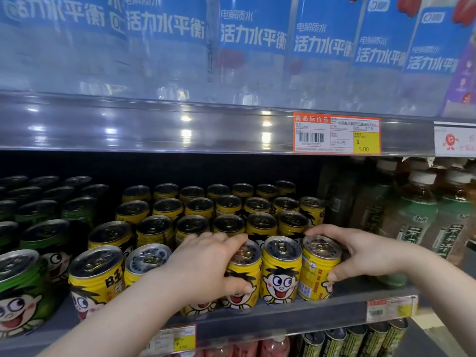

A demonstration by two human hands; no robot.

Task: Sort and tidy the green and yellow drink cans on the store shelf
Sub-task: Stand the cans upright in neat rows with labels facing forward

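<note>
Overhead, we see a row of big clear plastic bottles (253,60) with blue labels reading 活力水平衡 and 电解质水. Below them the grey metal store shelf (283,319) carries the block of short yellow metal drink cans (198,210). All of them stand upright, long axis vertical, silver pull-tab lids up, ranked several rows deep. To the left of the block stand the green metal drink cans (23,287) with the same wide-eyed cartoon face, also upright. To its right are dark tea bottles with green labels and white caps (417,220).

Our left hand (206,264) clamps a front-row yellow can (244,276), fingers curled over its lid and thumb pressed on its printed face. Our right hand (360,253) wraps round the end yellow can (316,269) at the right of the front row, fingers behind and thumb low on its side. That can is turned so its barcode and side print face us, while the middle yellow can (280,274) between the two shows its cartoon face squarely forward.

On the rail above sits an orange and yellow price tag (336,134) headed 商品标价签, priced ¥ 5.00.
</note>
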